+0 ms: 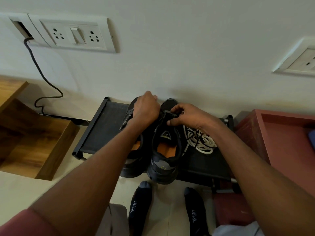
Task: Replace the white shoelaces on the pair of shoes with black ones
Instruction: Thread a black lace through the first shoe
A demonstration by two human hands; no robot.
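Lacing right-hand shoe on black rack, toe toward wall. Right hand: fingers curled, pinching black lace at eyelets near toe. Left hand: curled over same spot, hold unclear. Lace runs crosswise between hands. White laces: coiled just right of shoe. Other shoe alongside left.

Both arms reach forward; left grip curled, right grip pinching with fingertips.

Your left hand curls over the left shoe while your right hand pinches a black lace at the right shoe. Both shoes stand on a black rack. Just beside the right shoe, white laces lie piled.
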